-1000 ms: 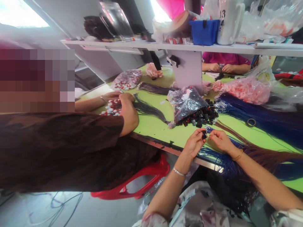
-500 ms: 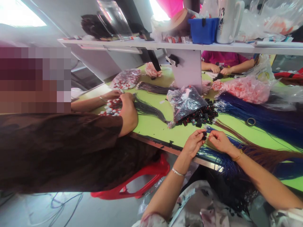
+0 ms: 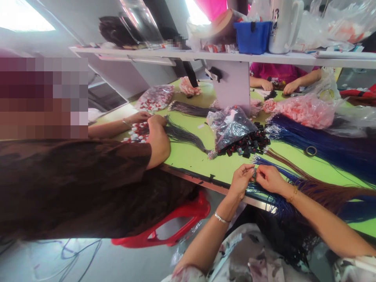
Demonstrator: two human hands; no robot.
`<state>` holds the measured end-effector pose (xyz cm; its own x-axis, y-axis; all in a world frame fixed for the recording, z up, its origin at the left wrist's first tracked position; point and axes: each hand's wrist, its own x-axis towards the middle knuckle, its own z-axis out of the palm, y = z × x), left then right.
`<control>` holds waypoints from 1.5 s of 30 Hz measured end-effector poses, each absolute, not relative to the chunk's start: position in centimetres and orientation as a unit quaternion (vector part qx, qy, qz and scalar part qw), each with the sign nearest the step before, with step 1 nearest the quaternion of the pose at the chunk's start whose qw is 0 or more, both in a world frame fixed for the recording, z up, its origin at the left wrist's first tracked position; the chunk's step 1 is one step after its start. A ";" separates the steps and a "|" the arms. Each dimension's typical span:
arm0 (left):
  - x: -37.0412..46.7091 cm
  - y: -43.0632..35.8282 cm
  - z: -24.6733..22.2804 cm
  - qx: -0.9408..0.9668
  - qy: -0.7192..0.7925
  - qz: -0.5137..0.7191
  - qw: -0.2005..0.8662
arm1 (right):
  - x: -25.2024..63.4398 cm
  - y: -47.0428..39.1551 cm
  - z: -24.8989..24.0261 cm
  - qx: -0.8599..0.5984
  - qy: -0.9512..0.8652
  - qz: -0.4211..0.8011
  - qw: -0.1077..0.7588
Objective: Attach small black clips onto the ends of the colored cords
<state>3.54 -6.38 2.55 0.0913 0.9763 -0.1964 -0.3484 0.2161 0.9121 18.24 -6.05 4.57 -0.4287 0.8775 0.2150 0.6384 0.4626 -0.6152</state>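
Note:
Close together over the table's front edge, my left hand (image 3: 241, 179) and my right hand (image 3: 269, 178) both have their fingers pinched. A small black connector housing is at the left fingertips, mostly hidden by the fingers now. My right fingers close on a thin wire, whose end is covered. Just beyond the hands, a bundle of blue wires (image 3: 266, 162) with silvery tips lies beside brown wires (image 3: 282, 164). A heap of black connector housings (image 3: 246, 145) spills from a clear plastic bag (image 3: 232, 123) behind my left hand.
A co-worker's arm (image 3: 158, 143) reaches in at left over red-and-white pieces (image 3: 136, 133). Another person's hands (image 3: 290, 88) work across the table. Dark blue wires (image 3: 323, 141), a tape roll (image 3: 310, 151) and bagged pink pieces (image 3: 308, 111) lie right. Above is a shelf (image 3: 194, 56).
My hands have drawn closer together, fingertips nearly meeting, and the black housing that showed between them is now mostly covered. Across the table, the other person's hands have moved apart.

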 end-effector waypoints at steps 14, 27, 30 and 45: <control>2.3 -6.0 2.6 0.352 0.429 0.495 0.669 | 23.0 -1.6 4.3 -0.643 -0.749 0.148 0.063; 3.4 -5.8 3.0 0.230 0.336 0.519 0.752 | 20.3 -2.5 6.5 -0.529 -0.739 0.262 0.325; 3.7 -5.6 2.7 0.200 0.312 0.519 0.770 | 19.6 -3.3 7.0 -0.508 -0.729 0.298 0.348; 3.9 -5.4 2.2 0.172 0.290 0.507 0.793 | 19.7 -4.9 5.7 -0.511 -0.768 0.272 0.275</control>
<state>3.85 -5.44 2.17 0.3177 0.9041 -0.2858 -0.7040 0.4269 0.5677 19.68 -4.86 5.67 -0.3271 0.9338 0.1449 0.6346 0.3307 -0.6985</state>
